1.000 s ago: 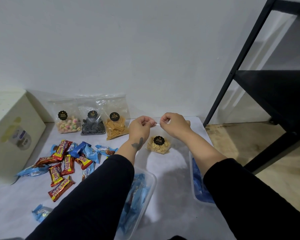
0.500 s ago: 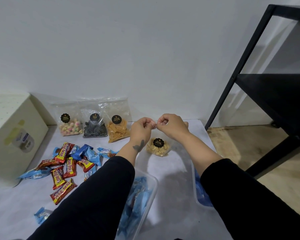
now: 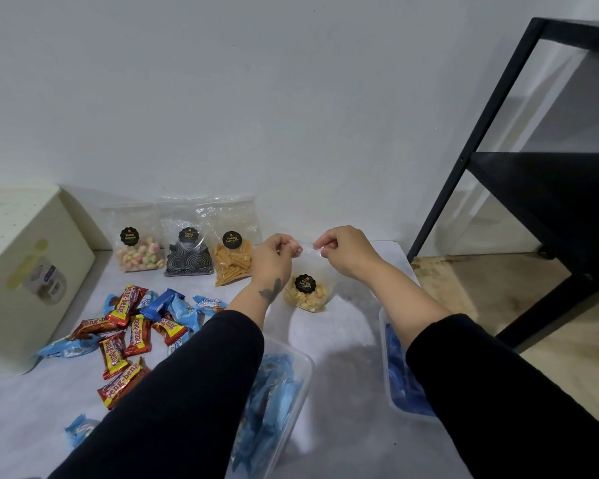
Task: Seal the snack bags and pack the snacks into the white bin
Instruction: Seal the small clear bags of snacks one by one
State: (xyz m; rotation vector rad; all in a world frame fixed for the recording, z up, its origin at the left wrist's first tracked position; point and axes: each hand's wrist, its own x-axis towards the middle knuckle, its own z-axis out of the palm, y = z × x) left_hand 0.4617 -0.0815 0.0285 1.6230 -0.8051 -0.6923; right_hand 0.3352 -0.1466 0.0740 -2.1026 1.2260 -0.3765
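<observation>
Four clear plastic snack bags with black round labels (image 3: 306, 288), two clear plastic tubs (image 3: 284, 392), one white bin (image 3: 25, 271).

Two bare hands, long black sleeves

Both arms wear plain black sleeves pushed back partway up the forearms. The left hand (image 3: 272, 259) has a small dark tattoo at the wrist; the right hand (image 3: 346, 252) is unmarked.

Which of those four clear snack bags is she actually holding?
The bag of pale yellow puffs, pinched at its top edge by the left hand and right hand. The other three bags lean against the wall, untouched.
</observation>
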